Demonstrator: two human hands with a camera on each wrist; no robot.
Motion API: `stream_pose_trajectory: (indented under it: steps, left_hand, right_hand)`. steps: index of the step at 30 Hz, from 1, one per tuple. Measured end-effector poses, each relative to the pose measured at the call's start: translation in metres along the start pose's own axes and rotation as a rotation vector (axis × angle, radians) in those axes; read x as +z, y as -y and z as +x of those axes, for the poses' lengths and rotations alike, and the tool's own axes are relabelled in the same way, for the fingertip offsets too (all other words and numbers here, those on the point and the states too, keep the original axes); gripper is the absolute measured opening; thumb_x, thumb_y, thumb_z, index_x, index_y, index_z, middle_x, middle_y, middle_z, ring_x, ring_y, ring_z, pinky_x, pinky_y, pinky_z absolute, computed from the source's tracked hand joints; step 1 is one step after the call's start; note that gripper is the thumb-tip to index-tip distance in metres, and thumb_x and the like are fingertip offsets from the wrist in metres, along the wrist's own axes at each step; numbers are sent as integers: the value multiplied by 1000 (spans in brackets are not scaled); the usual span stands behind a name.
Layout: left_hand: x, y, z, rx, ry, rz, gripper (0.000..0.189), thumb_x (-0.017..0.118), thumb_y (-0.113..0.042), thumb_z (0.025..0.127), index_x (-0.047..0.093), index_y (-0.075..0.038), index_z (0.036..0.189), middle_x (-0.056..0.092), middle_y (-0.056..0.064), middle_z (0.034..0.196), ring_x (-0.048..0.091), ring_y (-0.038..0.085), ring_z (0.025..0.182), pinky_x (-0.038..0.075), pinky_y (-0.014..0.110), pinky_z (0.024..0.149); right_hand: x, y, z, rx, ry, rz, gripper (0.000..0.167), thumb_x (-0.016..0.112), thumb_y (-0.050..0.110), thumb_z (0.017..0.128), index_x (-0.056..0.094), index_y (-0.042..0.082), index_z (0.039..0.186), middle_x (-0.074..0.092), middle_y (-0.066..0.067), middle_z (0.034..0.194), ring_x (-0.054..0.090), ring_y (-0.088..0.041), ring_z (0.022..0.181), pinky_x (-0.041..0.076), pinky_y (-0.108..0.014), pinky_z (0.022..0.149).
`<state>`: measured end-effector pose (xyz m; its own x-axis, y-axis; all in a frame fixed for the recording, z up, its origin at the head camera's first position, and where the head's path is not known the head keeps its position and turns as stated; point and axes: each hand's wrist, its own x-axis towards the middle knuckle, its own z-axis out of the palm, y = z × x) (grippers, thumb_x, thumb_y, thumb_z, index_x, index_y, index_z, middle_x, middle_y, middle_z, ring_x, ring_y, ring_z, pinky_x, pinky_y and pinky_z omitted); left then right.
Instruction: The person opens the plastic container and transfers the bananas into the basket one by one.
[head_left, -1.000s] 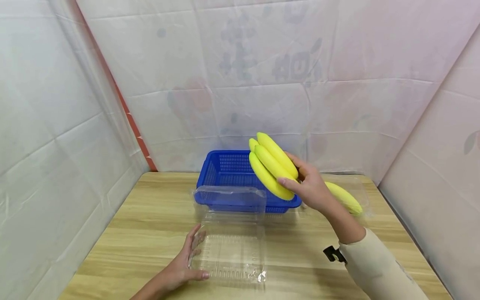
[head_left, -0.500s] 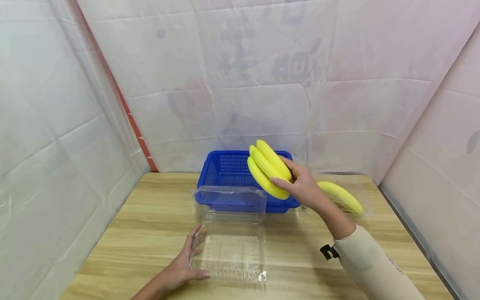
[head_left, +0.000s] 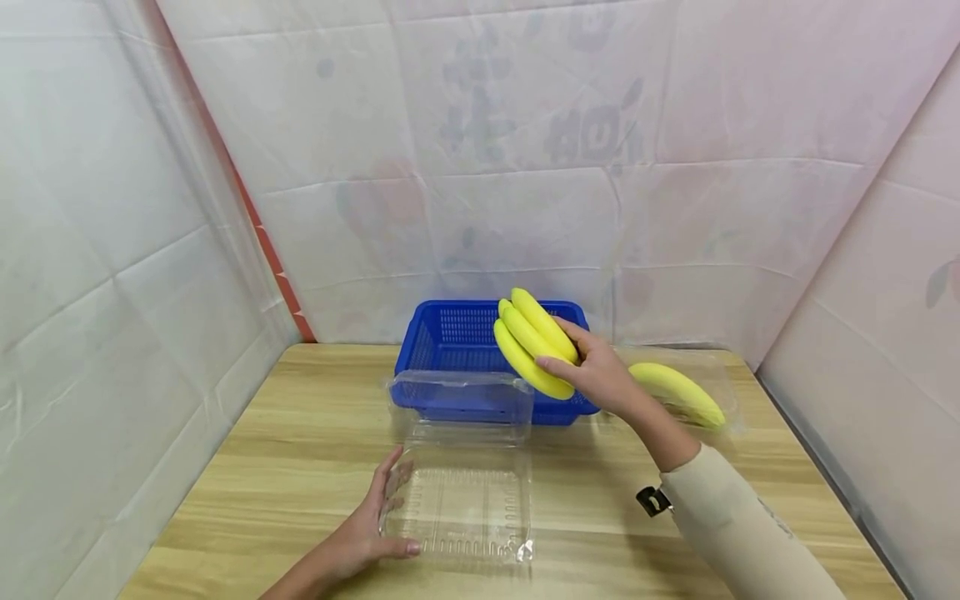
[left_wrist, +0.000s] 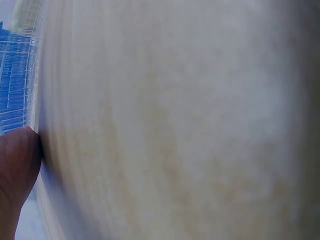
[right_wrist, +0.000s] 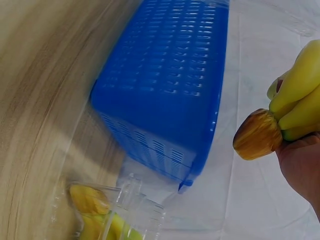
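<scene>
My right hand (head_left: 603, 379) grips a bunch of yellow bananas (head_left: 531, 346), fingers behind and thumb across the near side. The bunch hangs over the right part of a blue plastic basket (head_left: 411, 354), tips up and to the left. Its brown stem end (right_wrist: 257, 135) shows in the right wrist view. On the table, a clear plastic clamshell box (head_left: 465, 500) stands with its lid raised against the basket's front. My left hand (head_left: 363, 533) holds the box's left side, thumb at the front corner. In the left wrist view only the thumb (left_wrist: 17, 162) shows.
Right of the basket, another clear plastic box (head_left: 723, 375) holds more bananas (head_left: 678, 393). The wooden table (head_left: 300, 433) is enclosed by pale sheets (head_left: 480, 225) at the back and both sides.
The right hand has lowered the bananas a little and brought them slightly left and nearer the basket. The left hand and the clear box have stayed in place.
</scene>
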<state>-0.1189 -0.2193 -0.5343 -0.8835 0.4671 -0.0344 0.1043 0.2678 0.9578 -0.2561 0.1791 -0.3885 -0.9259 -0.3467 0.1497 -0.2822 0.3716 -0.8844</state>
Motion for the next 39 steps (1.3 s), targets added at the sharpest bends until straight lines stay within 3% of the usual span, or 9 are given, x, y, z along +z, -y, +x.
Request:
stream_pose_trajectory:
  steps: [3, 8, 14, 19, 25, 31, 36, 39]
  left_hand:
    - [1, 0, 1, -10, 0, -3, 133, 87, -13, 84, -13, -18, 171, 6, 32, 177, 16, 63, 158, 28, 75, 123]
    - [3, 0, 1, -20, 9, -29, 133, 87, -13, 84, -13, -20, 171, 3, 31, 177, 13, 65, 157, 22, 81, 122]
    - [3, -1, 4, -13, 15, -32, 133, 87, -12, 85, -14, -18, 171, 3, 31, 178, 12, 63, 159, 21, 80, 123]
    - [3, -1, 5, -36, 16, -38, 132, 87, -13, 86, -14, -18, 171, 2, 29, 178, 10, 61, 160, 19, 80, 124]
    - [1, 0, 9, -39, 13, -41, 132, 86, -14, 86, -15, -19, 171, 2, 28, 178, 8, 59, 162, 19, 80, 124]
    - [3, 1, 8, -14, 9, -26, 132, 86, -12, 85, -14, -16, 170, 4, 31, 178, 11, 60, 160, 22, 80, 123]
    - [4, 2, 9, -9, 9, -27, 132, 86, -12, 85, -14, -16, 170, 4, 31, 177, 12, 63, 159, 22, 82, 121]
    - [3, 1, 9, -10, 8, -28, 131, 86, -13, 85, -14, -16, 171, 4, 31, 178, 11, 62, 159, 21, 82, 122]
  right_hand:
    - [1, -5, 3, 16, 16, -22, 79, 75, 47, 99, 39, 27, 166, 68, -14, 120, 67, -28, 91, 62, -37, 73]
    - [3, -9, 7, 32, 20, -102, 83, 75, 55, 96, 38, 28, 166, 70, -10, 117, 66, -25, 87, 60, -38, 70]
    - [5, -16, 19, 81, 30, -234, 91, 72, 65, 94, 36, 26, 168, 69, -7, 113, 64, -23, 86, 56, -37, 72]
    - [14, -22, 31, 154, 76, -327, 93, 71, 64, 95, 37, 13, 165, 69, -9, 109, 65, -20, 85, 56, -32, 72]
    - [29, -28, 48, 218, 80, -387, 69, 74, 58, 96, 54, 6, 137, 65, -9, 93, 64, -19, 73, 53, -30, 63]
    - [43, -36, 60, 289, 68, -433, 56, 77, 55, 95, 57, 6, 114, 58, -5, 87, 59, -18, 73, 50, -28, 62]
    - [48, -36, 65, 345, 44, -440, 53, 79, 54, 93, 56, 7, 104, 53, -4, 82, 55, -18, 69, 47, -27, 59]
    - [52, -37, 67, 392, 50, -447, 56, 80, 52, 93, 56, 4, 111, 55, -5, 86, 55, -19, 71, 48, -28, 62]
